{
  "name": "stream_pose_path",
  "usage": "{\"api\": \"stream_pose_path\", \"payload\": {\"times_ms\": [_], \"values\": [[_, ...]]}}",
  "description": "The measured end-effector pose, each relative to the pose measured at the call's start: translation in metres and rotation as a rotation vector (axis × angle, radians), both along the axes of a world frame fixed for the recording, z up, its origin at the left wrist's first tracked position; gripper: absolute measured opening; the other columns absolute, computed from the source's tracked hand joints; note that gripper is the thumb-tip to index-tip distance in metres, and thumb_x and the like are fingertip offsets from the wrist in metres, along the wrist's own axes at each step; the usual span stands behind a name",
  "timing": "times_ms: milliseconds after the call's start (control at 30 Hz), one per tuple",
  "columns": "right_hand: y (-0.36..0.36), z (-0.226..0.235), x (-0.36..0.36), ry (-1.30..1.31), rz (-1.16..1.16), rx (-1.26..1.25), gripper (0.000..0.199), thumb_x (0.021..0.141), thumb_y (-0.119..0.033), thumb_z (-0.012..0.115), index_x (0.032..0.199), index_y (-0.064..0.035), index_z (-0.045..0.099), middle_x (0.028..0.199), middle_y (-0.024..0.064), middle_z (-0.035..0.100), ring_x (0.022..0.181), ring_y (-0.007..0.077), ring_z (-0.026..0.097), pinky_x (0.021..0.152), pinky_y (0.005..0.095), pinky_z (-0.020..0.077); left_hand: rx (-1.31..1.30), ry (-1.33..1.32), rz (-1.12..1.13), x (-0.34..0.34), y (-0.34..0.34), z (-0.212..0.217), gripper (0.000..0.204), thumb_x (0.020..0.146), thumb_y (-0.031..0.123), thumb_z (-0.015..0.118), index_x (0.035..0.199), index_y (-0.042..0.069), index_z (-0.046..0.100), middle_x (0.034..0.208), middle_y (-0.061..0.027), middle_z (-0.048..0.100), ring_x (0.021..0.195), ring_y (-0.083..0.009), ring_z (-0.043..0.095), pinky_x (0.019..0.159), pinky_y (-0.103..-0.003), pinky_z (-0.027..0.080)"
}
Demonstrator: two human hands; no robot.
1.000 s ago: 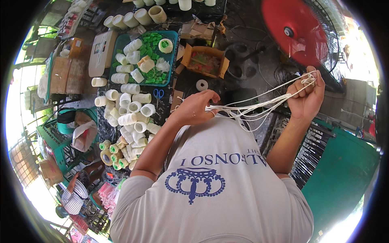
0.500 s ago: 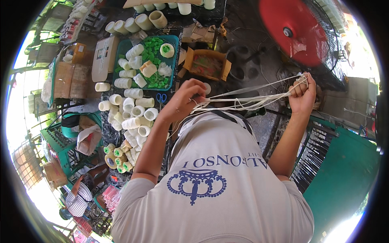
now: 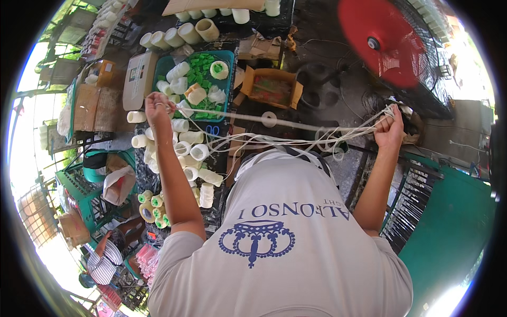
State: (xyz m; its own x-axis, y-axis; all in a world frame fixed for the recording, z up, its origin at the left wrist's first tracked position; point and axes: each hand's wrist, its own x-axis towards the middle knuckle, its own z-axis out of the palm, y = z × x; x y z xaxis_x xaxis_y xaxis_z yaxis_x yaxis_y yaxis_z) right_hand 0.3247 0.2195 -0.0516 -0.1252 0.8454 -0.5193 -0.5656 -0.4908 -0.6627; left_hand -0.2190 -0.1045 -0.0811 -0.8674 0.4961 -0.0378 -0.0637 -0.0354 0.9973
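Observation:
My right hand (image 3: 389,128) is closed around a bundle of long white strings (image 3: 296,139) out to the right. Across my front the strings stretch loosely to the left, some of them curling and hanging slack. Far to the left, my left hand (image 3: 160,110) pinches one strand and holds it drawn out above the teal tray (image 3: 231,79). Under my left forearm lie many off-white hollow cylinders (image 3: 199,151), heaped on a dark table. Blue-handled scissors (image 3: 212,130) rest beside this heap.
Green pieces (image 3: 200,66) and more cylinders fill the tray. An open cardboard box (image 3: 270,87) stands on the floor ahead, with a small white ring (image 3: 269,119) near it. A large red fan (image 3: 377,42) is at the right. At the lower left sits another person (image 3: 105,259) in stripes.
My left hand has swung out to the left and forward, pulling a strand away from the bundle. My right hand has dropped slightly nearer, still gripping the strings.

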Motion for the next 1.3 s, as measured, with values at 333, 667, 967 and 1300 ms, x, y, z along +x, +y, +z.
{"api": "stream_pose_path", "payload": {"times_ms": [333,667,967,1300], "values": [[-0.035,0.116,-0.08,-0.593,0.385,0.621,0.044,0.107,-0.039,0.058,0.132,-0.003,0.063,0.06,-0.0115,0.029,0.047,-0.0007,0.022,0.045,0.0235,0.0162,-0.654,1.006,-0.519,0.096,0.058,0.04,0.02,0.099,0.016,0.062,0.116,0.006,0.065,0.104,-0.0144,0.073,0.103,-0.0352,0.068,0.085,-0.047,0.052],[-0.03,0.164,-0.097,-0.59,0.483,0.656,0.036,0.109,-0.032,0.051,0.126,-0.0048,0.067,0.068,-0.0089,0.046,0.052,-0.0006,0.026,0.048,0.0202,0.0188,-0.83,0.828,-1.089,0.138,0.069,0.06,0.028,0.09,0.005,0.061,0.118,0.005,0.063,0.105,-0.019,0.066,0.098,-0.0386,0.066,0.087,-0.046,0.052],[-0.033,0.183,-0.084,-0.672,0.963,0.74,0.049,0.109,-0.044,0.043,0.127,-0.0067,0.068,0.063,-0.0081,0.044,0.056,0.0002,0.03,0.052,0.0209,0.0202,-0.192,0.26,-1.552,0.161,0.081,0.103,0.055,0.086,-0.008,0.053,0.14,0.005,0.052,0.14,-0.0132,0.055,0.132,-0.0265,0.054,0.112,-0.039,0.042],[-0.049,0.164,-0.143,-0.147,0.779,0.672,0.033,0.103,-0.026,0.053,0.125,-0.0029,0.063,0.073,-0.0042,0.054,0.054,0.0015,0.033,0.049,0.0209,0.0231,0.075,-0.19,-1.271,0.266,0.173,0.12,0.022,0.111,0.023,0.051,0.111,0.002,0.056,0.085,-0.0017,0.057,0.083,-0.0092,0.05,0.074,-0.03,0.045]]}}
